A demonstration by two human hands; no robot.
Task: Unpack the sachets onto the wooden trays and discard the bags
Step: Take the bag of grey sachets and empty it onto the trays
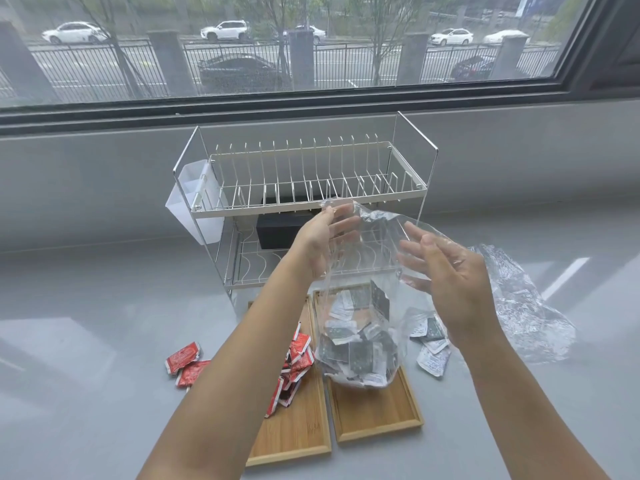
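My left hand pinches the top edge of a clear plastic bag and holds it up. The bag hangs over the right wooden tray and its bottom rests there, full of several black-and-white sachets. My right hand is spread open against the bag's right side, fingers apart, without a grip. Red sachets lie piled on the left wooden tray; two more red ones lie on the counter to its left. A few black-and-white sachets lie off the tray on the right.
A second, crumpled clear bag lies on the grey counter to the right. A two-tier metal dish rack with a white side cup and a black box stands behind the trays, below a window.
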